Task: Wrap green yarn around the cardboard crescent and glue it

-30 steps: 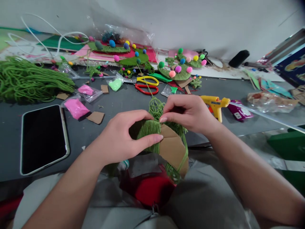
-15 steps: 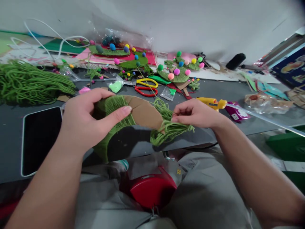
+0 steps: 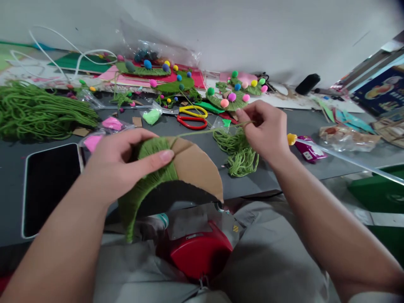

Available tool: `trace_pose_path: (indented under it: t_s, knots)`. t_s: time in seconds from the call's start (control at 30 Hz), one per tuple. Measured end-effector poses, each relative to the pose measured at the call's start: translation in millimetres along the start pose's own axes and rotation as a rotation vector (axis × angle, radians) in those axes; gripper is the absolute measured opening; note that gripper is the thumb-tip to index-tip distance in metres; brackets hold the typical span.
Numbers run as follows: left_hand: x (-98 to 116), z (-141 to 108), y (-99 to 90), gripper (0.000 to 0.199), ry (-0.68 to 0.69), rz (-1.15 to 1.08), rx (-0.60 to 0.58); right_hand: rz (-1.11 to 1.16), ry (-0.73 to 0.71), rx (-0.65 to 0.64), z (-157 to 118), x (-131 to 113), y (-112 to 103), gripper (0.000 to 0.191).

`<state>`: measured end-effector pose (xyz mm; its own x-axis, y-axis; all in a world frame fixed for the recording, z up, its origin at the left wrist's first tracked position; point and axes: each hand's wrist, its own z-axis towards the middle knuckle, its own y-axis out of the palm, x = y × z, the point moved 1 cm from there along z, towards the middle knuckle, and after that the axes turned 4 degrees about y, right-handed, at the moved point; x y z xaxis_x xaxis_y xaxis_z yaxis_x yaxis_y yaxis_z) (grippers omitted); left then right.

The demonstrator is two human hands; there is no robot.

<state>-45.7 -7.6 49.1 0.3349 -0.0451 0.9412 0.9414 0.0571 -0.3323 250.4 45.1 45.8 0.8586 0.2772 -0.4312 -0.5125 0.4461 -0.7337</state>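
Observation:
My left hand (image 3: pixel 126 164) grips a cardboard crescent (image 3: pixel 198 166), thumb on top and fingers underneath. Green yarn (image 3: pixel 151 168) covers the crescent's left part, while its right end is bare brown cardboard. From the wrapped edge a strand runs taut to my right hand (image 3: pixel 265 130), which is closed on the green yarn at the right. A loose bundle of yarn (image 3: pixel 243 162) hangs below the right fingers, beyond the crescent's tip. The fingers of the left hand behind the cardboard are hidden.
Scissors (image 3: pixel 192 122) with yellow and red handles lie behind the crescent. A phone (image 3: pixel 52 189) and a large yarn heap (image 3: pixel 41 111) are at the left. Pompom-decorated green pieces (image 3: pixel 232 103) stand further back. A glue gun's yellow end (image 3: pixel 292 139) shows past my right wrist.
My right hand has moved up, drawing the strand taut and lifting the yarn bundle off the crescent's end. The crescent has tilted, its right tip lower, and more bare cardboard shows.

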Motion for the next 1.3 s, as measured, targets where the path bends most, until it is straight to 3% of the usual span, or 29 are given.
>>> trace_pose_path:
  t_s: [0.07, 0.2, 0.33, 0.4, 0.57, 0.77, 0.9, 1.3]
  knots:
    - [-1, -3, 5.7, 0.030, -0.017, 0.027, -0.147, 0.053, -0.009, -0.053, 1, 1, 2, 0.025]
    - [-5, -5, 11.8, 0.031, 0.073, 0.107, -0.253, 0.110, -0.116, -0.375, -7, -2, -4, 0.024]
    - [-8, -6, 17.6, 0.031, 0.201, 0.239, -0.345, 0.248, -0.294, -0.697, -21, -13, -15, 0.059]
    - [-8, -8, 21.4, 0.030, 0.214, 0.240, -0.368, 0.338, -0.298, -0.780, -26, -20, -19, 0.070]
    - [-9, -10, 27.8, 0.030, 0.210, 0.216, -0.387, 0.588, -0.144, -0.784, -36, -36, -18, 0.048]
    - [-8, -10, 28.5, 0.031, 0.221, 0.230, -0.408, 0.625, -0.044, -0.806, -36, -44, -10, 0.026]
    - [0, -15, 31.7, 0.028, 0.248, 0.237, -0.500, 0.625, -0.055, -0.695, -34, -47, -5, 0.025]
    - [4, -20, 34.5, 0.025, 0.262, 0.137, -0.626, 0.689, -0.053, -0.642, -40, -51, 1, 0.019]
